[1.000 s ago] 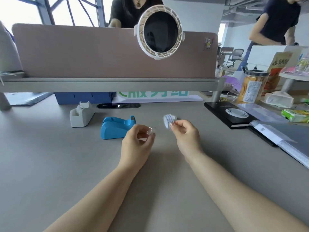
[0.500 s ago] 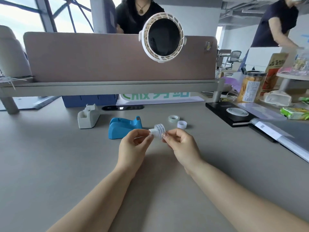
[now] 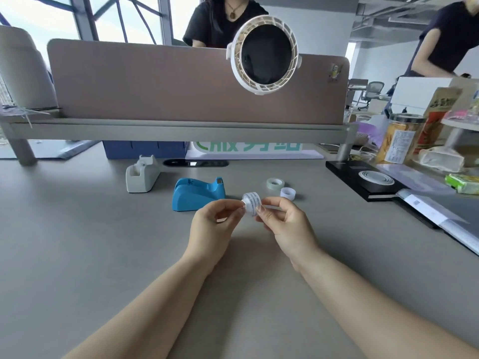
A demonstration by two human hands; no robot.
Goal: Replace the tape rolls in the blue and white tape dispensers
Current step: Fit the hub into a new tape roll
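Two bare hands meet over the middle of the grey desk (image 3: 103, 255), forearms reaching in from the near edge. Between them is a tape roll (image 3: 251, 204) with printed lettering round its band, lifted clear of the desk top and turned so that its flat faces point left and right. The right hand (image 3: 286, 225) pinches the roll from the right, thumb and forefinger curled onto its rim. The left hand (image 3: 211, 225) has its thumb and fingertips closed on a small white hub (image 3: 243, 202) that sits at the roll's left face; how far the hub sits into the roll cannot be told.

Just beyond the left hand, the blue dispenser (image 3: 198, 194) lies on the desk with its cutter end to the right. The white dispenser (image 3: 141, 174) stands farther back and to the left, apart from the blue one. Beyond the right hand, a clear roll (image 3: 275, 183) lies flat, and a white ring (image 3: 287, 193) sits just beside it on the near right.

Along the far edge runs a brown partition (image 3: 155, 84) with a round white fan (image 3: 264, 54) hanging in front of it. At the right edge are a black box (image 3: 363, 182) and a jar (image 3: 398, 137).
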